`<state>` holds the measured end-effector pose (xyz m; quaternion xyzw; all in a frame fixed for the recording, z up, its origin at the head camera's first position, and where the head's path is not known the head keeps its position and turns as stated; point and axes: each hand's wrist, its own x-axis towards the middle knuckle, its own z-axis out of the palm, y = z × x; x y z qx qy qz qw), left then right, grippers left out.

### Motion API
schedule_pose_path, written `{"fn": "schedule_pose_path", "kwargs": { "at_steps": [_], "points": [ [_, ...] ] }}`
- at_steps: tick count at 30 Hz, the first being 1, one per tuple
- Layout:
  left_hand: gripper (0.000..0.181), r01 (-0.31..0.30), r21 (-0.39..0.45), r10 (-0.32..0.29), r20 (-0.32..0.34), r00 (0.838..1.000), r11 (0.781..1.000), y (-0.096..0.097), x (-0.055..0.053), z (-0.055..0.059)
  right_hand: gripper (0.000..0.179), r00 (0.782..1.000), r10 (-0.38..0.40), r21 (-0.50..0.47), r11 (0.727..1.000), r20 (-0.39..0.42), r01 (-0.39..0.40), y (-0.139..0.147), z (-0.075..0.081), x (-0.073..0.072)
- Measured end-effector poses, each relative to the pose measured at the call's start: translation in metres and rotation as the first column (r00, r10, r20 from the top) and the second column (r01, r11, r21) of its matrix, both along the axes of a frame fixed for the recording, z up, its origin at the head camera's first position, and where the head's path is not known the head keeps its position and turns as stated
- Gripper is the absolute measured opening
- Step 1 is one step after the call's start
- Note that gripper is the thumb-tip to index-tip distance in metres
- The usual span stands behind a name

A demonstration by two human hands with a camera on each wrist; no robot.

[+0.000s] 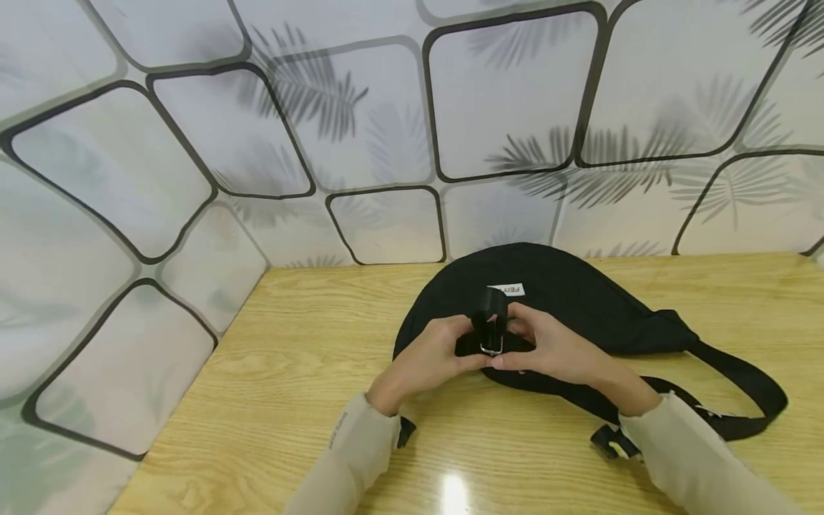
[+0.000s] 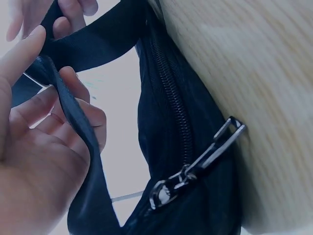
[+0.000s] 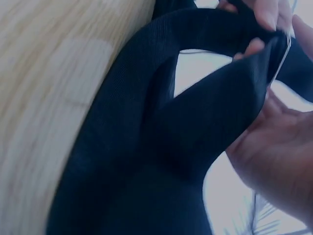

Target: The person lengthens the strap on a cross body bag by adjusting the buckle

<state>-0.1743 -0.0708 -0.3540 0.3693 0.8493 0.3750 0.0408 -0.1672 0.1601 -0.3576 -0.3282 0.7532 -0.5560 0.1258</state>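
A black waist bag (image 1: 547,286) with a white label (image 1: 508,290) lies on the table in the head view. Just in front of the label, a black strap (image 1: 491,315) is raised in a loop through a metal slider buckle (image 1: 492,350). My left hand (image 1: 428,361) pinches the strap at the left side of this buckle. From the right, my right hand (image 1: 560,350) pinches it too, thumbs nearly meeting. A zipper pull (image 2: 215,147) dangles from the bag in the left wrist view. Close up in the right wrist view, wide strap webbing (image 3: 210,112) leads to the buckle; some fingertips are hidden behind it.
The bag's strap (image 1: 766,386) curves across the right of the wooden table (image 1: 257,372). A black plastic clip (image 1: 611,442) lies beside the right sleeve, and a small black piece (image 1: 405,431) shows by the left sleeve. Patterned cloth walls (image 1: 386,114) stand behind and at left.
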Motion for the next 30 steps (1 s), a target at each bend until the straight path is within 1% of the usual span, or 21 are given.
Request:
{"fn": "schedule_pose_path", "kwargs": {
  "at_steps": [2,5,7,9,14,18,21,25,27,30],
  "points": [
    [0.021,0.003,-0.02,-0.003,-0.023,1.0,1.0,0.0,0.001,0.0,0.055,0.997,-0.065,0.049,0.997,-0.042,0.067,-0.005,0.001,0.004],
    [0.024,-0.001,-0.041,0.0,-0.04,0.999,0.999,0.001,0.003,0.001,0.054,0.983,-0.153,0.079,0.984,-0.099,0.161,-0.011,0.003,0.009],
    [0.029,0.006,-0.042,-0.007,-0.038,0.999,0.999,0.002,0.003,0.001,0.051,0.973,-0.19,0.085,0.976,-0.132,0.202,-0.013,0.004,0.01],
    [0.037,0.011,-0.042,-0.012,-0.031,0.999,0.999,0.002,0.004,0.002,0.048,0.964,-0.208,0.088,0.971,-0.166,0.224,-0.014,0.005,0.011],
    [0.037,0.011,-0.054,-0.013,-0.032,0.999,0.998,0.003,0.005,0.003,0.044,0.949,-0.211,0.109,0.964,-0.234,0.241,-0.012,0.007,0.01],
    [0.036,0.012,-0.037,-0.013,-0.029,1.0,0.999,0.002,0.005,0.003,0.041,0.935,-0.214,0.133,0.957,-0.284,0.26,-0.008,0.008,0.008],
    [0.035,0.013,-0.023,-0.014,-0.027,1.0,1.0,0.001,0.005,0.004,0.038,0.932,-0.208,0.143,0.955,-0.297,0.258,-0.005,0.008,0.006],
    [0.034,0.025,-0.02,-0.026,-0.049,0.998,1.0,0.0,0.004,0.004,0.04,0.933,-0.187,0.143,0.96,-0.309,0.24,-0.001,0.009,0.005],
    [0.036,0.033,-0.02,-0.034,-0.061,0.998,0.999,0.0,0.004,0.004,0.041,0.931,-0.178,0.148,0.961,-0.319,0.234,0.0,0.008,0.005],
    [0.039,0.042,-0.02,-0.043,-0.061,0.997,0.999,0.0,0.004,0.004,0.039,0.928,-0.17,0.164,0.958,-0.333,0.235,0.002,0.008,0.004]
  ]
}}
